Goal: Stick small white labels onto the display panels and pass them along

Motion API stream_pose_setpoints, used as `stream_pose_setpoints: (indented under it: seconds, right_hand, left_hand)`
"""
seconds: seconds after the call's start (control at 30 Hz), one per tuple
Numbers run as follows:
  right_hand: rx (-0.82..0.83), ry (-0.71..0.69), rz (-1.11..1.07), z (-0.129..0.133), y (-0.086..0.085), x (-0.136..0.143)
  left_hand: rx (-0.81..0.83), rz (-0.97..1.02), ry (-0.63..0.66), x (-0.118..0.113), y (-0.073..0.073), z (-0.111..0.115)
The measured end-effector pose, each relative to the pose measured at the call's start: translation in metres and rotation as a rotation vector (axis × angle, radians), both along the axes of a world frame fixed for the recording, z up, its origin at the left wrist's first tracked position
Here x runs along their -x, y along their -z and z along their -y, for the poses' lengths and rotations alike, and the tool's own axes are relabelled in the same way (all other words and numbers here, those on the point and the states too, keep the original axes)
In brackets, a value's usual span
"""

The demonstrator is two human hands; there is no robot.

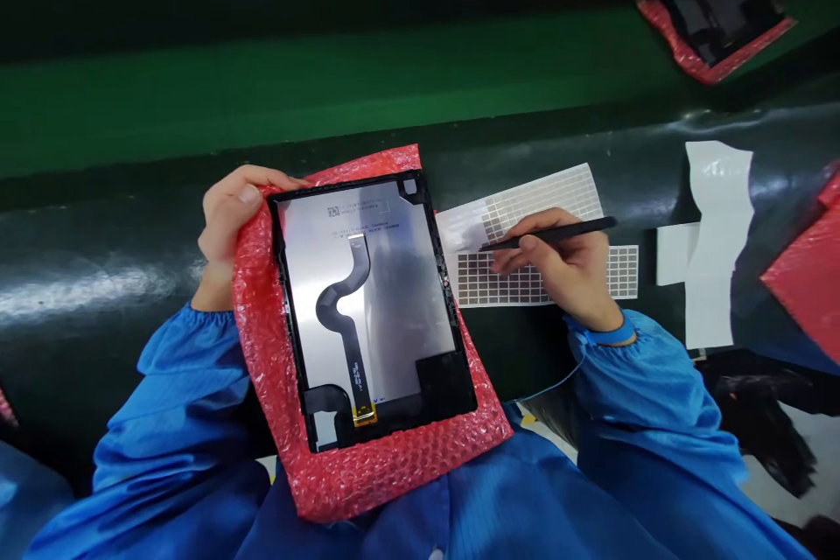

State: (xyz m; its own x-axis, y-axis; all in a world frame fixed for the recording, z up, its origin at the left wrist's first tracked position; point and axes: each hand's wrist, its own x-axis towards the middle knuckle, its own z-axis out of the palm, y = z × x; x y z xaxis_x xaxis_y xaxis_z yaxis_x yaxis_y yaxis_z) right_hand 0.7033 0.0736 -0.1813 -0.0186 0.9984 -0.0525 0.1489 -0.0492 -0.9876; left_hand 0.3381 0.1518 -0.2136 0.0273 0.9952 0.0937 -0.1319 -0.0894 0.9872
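Over the sheets (626,272), right fingers (536,252) grip apparent tweezers (577,231) crosswise, tip leftward; left fingers (249,195) hold the panel (410,306).

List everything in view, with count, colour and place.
Panels: 2, silver with black frames, centre and top right
Cable: 1, dark, on centre panel
Wraps: 2, red, under panels
Red pieces: 2, right edge, left edge
Label sheets: 2, white and grey, beside right hand
White pieces: 2, right
Tool: 1, black, in right hand
Table: 1, dark, beneath
Green strip: 1, beyond
Wristband: 1, blue, right wrist
Dark item: unclear, lower right
Sleeves: 2, blue, both arms
Hands: left on centre panel's wrap, right
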Motion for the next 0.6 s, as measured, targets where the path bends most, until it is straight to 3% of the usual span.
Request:
stream_pose_setpoints:
  seconds: [0.17, 0.4, 0.6]
  right_hand:
    - [-0.011, -0.039, 0.092, -0.007, -0.010, -0.012]
    - [0.031, -0.067, 0.043, 0.003, 0.018, 0.000]
    - [0.025, -0.076, 0.077, 0.003, 0.022, 0.000]
  left_hand:
    - [-0.005, -0.001, 0.009, 0.001, 0.000, -0.002]
    - [-0.063, 0.010, 0.026, 0.001, 0.000, 0.002]
    - [-0.066, -0.051, -0.032, 0.002, 0.004, 0.001]
